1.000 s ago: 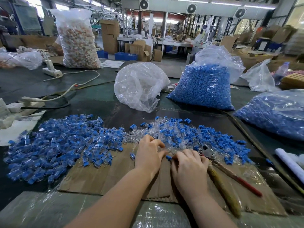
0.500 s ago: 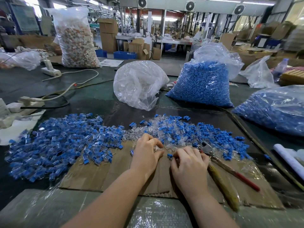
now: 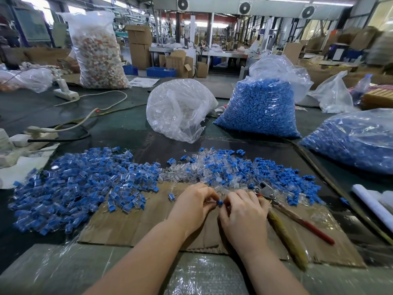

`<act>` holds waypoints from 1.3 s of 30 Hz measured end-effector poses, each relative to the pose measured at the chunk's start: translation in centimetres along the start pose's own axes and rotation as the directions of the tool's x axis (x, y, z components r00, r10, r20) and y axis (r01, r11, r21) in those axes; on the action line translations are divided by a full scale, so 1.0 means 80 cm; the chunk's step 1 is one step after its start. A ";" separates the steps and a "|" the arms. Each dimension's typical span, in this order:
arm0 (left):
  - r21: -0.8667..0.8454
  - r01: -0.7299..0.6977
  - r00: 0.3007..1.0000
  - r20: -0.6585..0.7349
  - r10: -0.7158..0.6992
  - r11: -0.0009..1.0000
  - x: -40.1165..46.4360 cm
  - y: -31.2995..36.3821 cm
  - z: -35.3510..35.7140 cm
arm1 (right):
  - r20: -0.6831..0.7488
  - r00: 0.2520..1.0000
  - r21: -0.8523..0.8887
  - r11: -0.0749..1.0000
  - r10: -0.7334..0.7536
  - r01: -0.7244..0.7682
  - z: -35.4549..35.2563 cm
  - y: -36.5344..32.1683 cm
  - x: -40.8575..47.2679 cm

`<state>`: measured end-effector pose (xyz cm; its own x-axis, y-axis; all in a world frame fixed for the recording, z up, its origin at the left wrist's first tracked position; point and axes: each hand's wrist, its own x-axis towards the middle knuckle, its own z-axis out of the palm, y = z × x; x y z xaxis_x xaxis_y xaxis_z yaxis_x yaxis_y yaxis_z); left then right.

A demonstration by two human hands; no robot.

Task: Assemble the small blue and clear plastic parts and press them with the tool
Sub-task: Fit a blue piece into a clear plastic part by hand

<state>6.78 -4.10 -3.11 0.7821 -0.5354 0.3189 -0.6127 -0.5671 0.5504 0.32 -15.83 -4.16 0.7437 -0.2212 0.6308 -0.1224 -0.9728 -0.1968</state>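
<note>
On the cardboard sheet [image 3: 131, 226], the loose pile of blue and clear parts [image 3: 244, 171] lies along its far edge; the pliers [image 3: 276, 201] rest on its right part. Above its middle the left hand [image 3: 191, 206] and right hand [image 3: 242, 211] pinch one blue part [image 3: 220, 202] between them; seat it squarely by fingertip pressure before taking the pliers.

bright overhead daylight | glare on plastic | edges warped | background soft
</note>
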 end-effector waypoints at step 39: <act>-0.532 0.290 0.932 -0.030 -0.360 0.796 -0.006 0.008 0.004 | 0.055 0.998 0.268 0.963 -0.033 0.017 -0.007 0.005 0.003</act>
<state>6.00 -4.40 -3.15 0.9533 -0.2761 0.1225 -0.2002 -0.2739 0.9407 0.11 -16.31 -3.66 0.7827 -0.1845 0.5945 0.0712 -0.9223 -0.3800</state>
